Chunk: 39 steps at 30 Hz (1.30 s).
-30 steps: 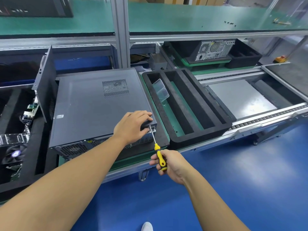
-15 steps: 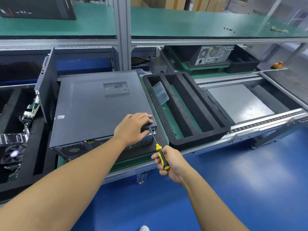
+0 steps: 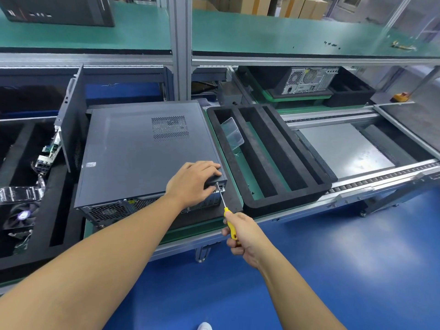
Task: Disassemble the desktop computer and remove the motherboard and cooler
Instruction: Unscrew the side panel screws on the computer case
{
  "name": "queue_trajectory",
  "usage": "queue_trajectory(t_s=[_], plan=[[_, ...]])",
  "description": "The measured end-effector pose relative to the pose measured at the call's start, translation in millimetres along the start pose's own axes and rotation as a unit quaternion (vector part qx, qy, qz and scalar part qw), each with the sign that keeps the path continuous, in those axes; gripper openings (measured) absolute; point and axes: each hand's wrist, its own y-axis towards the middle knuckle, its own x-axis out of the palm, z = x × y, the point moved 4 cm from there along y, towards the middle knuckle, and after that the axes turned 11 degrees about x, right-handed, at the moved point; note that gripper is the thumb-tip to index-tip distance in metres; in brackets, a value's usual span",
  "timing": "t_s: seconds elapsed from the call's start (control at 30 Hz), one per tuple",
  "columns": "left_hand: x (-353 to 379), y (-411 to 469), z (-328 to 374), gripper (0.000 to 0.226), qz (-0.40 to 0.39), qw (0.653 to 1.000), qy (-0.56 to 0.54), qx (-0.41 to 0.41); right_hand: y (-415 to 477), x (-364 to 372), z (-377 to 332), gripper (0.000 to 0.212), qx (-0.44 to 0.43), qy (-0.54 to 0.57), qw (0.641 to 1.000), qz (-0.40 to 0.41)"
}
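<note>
While bracing the dark grey metal desktop computer case [image 3: 138, 151] on black foam [image 3: 232, 201] with close-set fingers of the left hand [image 3: 194, 181], gripped a yellow-handled steel screwdriver [image 3: 225, 211] in the curled right hand [image 3: 242, 236], tip at a rear screw [image 3: 217, 184].

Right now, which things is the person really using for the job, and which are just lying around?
In the job: computer case, lid on; yellow screwdriver, tip at a rear screw; right hand gripping it; left hand steadying the case.
Just lying about: black foam tray; clear plastic box inside it; second computer behind; loose screws on the shelf.
</note>
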Motion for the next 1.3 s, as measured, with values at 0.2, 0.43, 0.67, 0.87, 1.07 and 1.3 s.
queue_trajectory(t_s=[0.2, 0.43, 0.67, 0.87, 1.07, 1.3], plan=[[-1, -1, 0, 0.035, 0.004, 1.0, -0.004, 0.001, -3, -2, -1, 0.031, -0.022, -0.005, 1.0, -0.007], [-1, 0, 1, 0.034, -0.002, 1.0, -0.004, -0.002, -2, 1, -9, 0.021, -0.062, -0.081, 0.993, 0.054], [-3, -1, 2, 0.036, -0.002, 1.0, -0.007, 0.005, -1, 9, -4, 0.035, 0.016, 0.001, 1.0, 0.013], [-3, 0, 2, 0.036, -0.002, 1.0, -0.009, 0.009, -5, 6, -5, 0.014, -0.042, -0.009, 0.999, 0.012], [-1, 0, 1, 0.034, 0.001, 1.0, -0.012, 0.009, -4, 6, -4, 0.018, -0.055, -0.063, 0.995, 0.056], [-7, -2, 6, 0.036, 0.011, 0.999, -0.024, 0.034, -6, 7, 3, 0.029, 0.004, 0.015, 0.999, 0.037]])
